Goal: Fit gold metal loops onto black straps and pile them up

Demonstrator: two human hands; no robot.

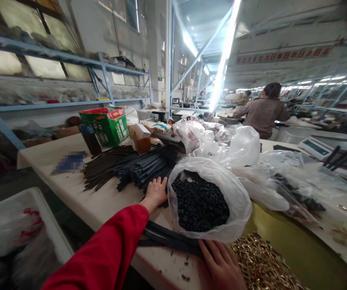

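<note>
My left hand (pixel 156 192), in a red sleeve, is open with its fingers extended. It lies between the pile of black strips (pixel 145 163) and a clear plastic bag (pixel 240 201); whether it presses on either is hard to tell. Small black cut pieces (pixel 202 205) fill the rolled-open bag. At the bag's front edge, my right hand (pixel 222 264) rests with fingers stretched out, by the ends of a few long black strips (pixel 170 239). Right beside this hand lies a heap of gold-coloured metal parts (pixel 262 262) on a yellow sheet or tray (pixel 277 227).
A green carton (pixel 110 129) and a small open box (pixel 140 139) stand behind the strips. Several filled plastic bags (pixel 218 139) crowd the back right, near a digital scale (pixel 315 147). A white bin (pixel 49 225) stands at lower left. A person (pixel 265 110) works farther off.
</note>
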